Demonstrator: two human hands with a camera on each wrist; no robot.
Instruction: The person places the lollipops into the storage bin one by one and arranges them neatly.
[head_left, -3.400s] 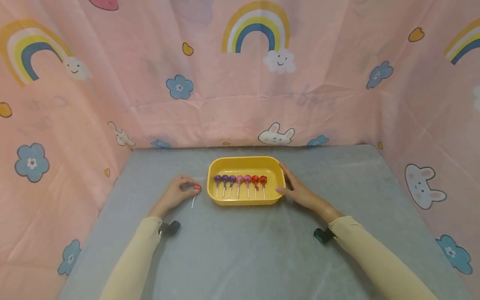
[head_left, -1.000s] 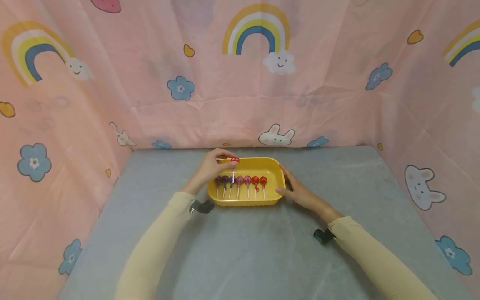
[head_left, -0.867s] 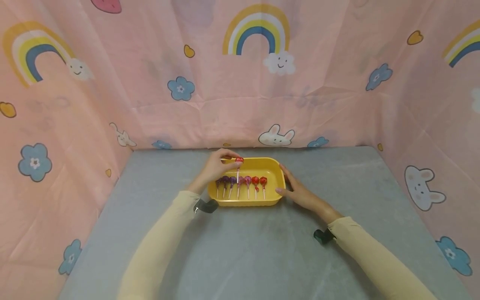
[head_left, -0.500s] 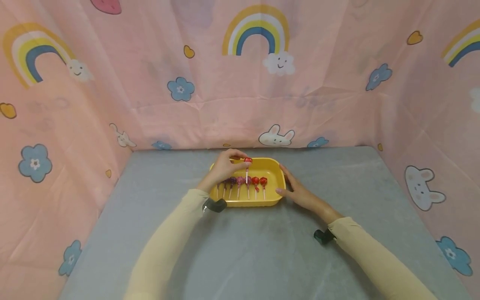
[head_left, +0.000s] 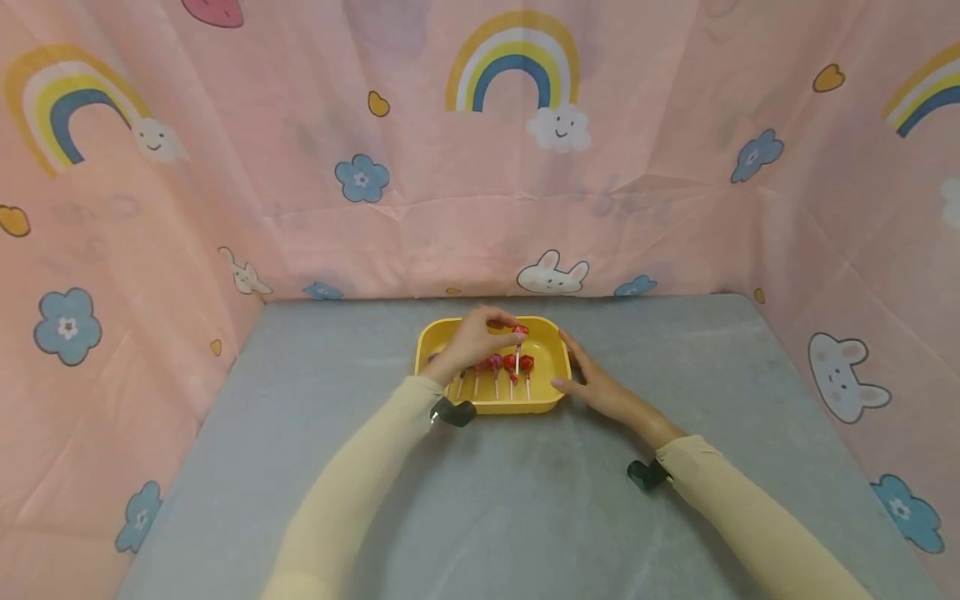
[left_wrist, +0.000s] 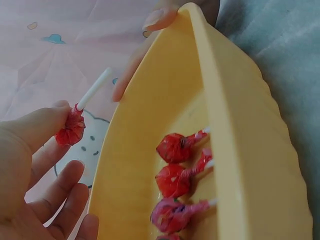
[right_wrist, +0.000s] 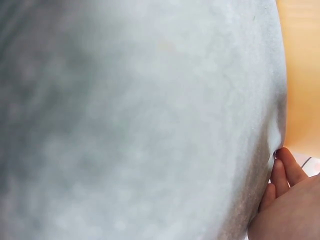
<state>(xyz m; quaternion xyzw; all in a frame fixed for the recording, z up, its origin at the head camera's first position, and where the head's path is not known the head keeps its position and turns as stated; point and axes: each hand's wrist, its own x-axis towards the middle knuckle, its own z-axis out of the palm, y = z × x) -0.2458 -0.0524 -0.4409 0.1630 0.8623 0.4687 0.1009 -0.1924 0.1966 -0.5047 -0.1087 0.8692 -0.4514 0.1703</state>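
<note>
My left hand (head_left: 476,340) is over the yellow tray (head_left: 517,407), pinching a red-wrapped lollipop (left_wrist: 71,129) by its head between thumb and forefinger. Its white stick points down toward the front in the head view. Below it, a row of lollipops lies in the tray: two red ones (left_wrist: 174,148) at the right, pink ones (head_left: 495,362) beside them, and purple ones at the left, mostly hidden by the left hand. My right hand (head_left: 600,390) holds the tray's right end, thumb over the rim and fingers along the outside.
The tray stands near the back of a grey cloth-covered table (head_left: 540,500). Pink printed curtains (head_left: 450,225) close off the back and both sides. A dark wrist camera (head_left: 453,412) sits at the left cuff, another (head_left: 647,474) at the right.
The left hand has brought the red lollipop from the table left of the tray up over it, then rightward above the row to the red ones. The right hand and tray have stayed put.
</note>
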